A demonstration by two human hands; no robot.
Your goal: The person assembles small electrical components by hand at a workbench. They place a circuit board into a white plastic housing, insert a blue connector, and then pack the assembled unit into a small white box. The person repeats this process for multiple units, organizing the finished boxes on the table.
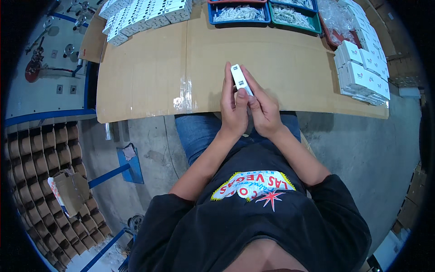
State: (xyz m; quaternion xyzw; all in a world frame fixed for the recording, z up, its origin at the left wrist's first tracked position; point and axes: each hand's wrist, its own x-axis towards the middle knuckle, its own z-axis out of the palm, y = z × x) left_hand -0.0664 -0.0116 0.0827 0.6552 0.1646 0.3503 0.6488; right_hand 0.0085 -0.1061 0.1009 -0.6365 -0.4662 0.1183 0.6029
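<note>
A small, narrow white box (239, 76) with two dark printed marks is held between my hands, above the near part of the cardboard-covered table (145, 77). My left hand (232, 113) closes along its left side, thumb pressed near the lower end. From the other side my right hand (266, 110) wraps it, with the thumb beside the left one. The palms and thumbs hide the box's lower part.
White boxes with dark marks (152, 16) are stacked at far left; more white boxes (362, 75) stand at right. A blue tray (240, 24) and a green tray (294, 28) hold small white pieces. Clear plastic bags (336, 18) lie beside them. A divided cardboard rack (34, 156) stands at left.
</note>
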